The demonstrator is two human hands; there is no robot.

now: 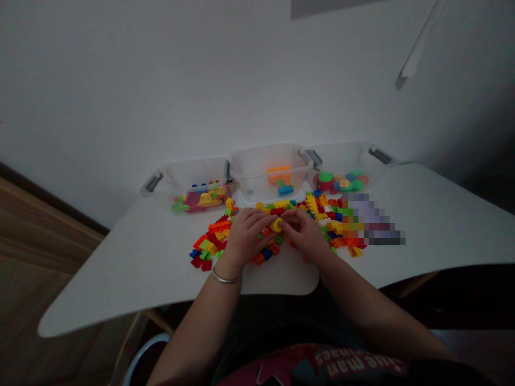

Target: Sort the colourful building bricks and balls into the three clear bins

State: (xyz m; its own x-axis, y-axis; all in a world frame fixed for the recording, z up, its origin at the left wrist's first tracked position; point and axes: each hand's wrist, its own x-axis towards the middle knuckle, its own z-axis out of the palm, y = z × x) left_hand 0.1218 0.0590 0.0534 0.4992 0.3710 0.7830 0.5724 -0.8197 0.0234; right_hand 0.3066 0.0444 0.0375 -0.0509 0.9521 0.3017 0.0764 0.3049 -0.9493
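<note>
A small round yellow toy piece is pinched between my two hands above the toy bricks. The fingers of my left hand close on it from the left. From the other side, my right hand grips it with thumb and fingertips. Loose building bricks in red, orange, yellow, green and blue lie beneath and around both hands, and my hands hide some of them. More bricks spread out behind and to the right of my right hand.
Three clear plastic bins stand along the wall: the left bin and right bin hold mixed toy parts, and the middle bin holds orange and blue pieces. A pixelated patch covers something at the right on the white table.
</note>
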